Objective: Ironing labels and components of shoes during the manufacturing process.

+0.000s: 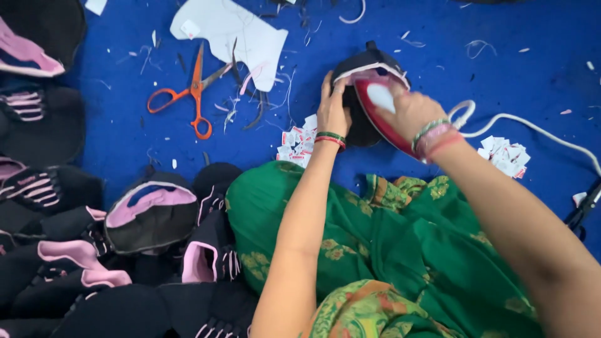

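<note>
Head view: right hand (410,109) grips the handle of one red iron (379,112), pressed on a black shoe piece (360,94) lying on the blue mat (532,69). Left hand (332,109) lies flat, fingers spread narrow, holding that piece's left edge. White cord (532,128) trails right. One pair of orange scissors (194,91), one white paper pattern (228,34), two heaps of small tags (297,141). Bare mat lies beyond the iron; a pile of black-and-pink pieces (150,216) crowds the left edge.
</note>
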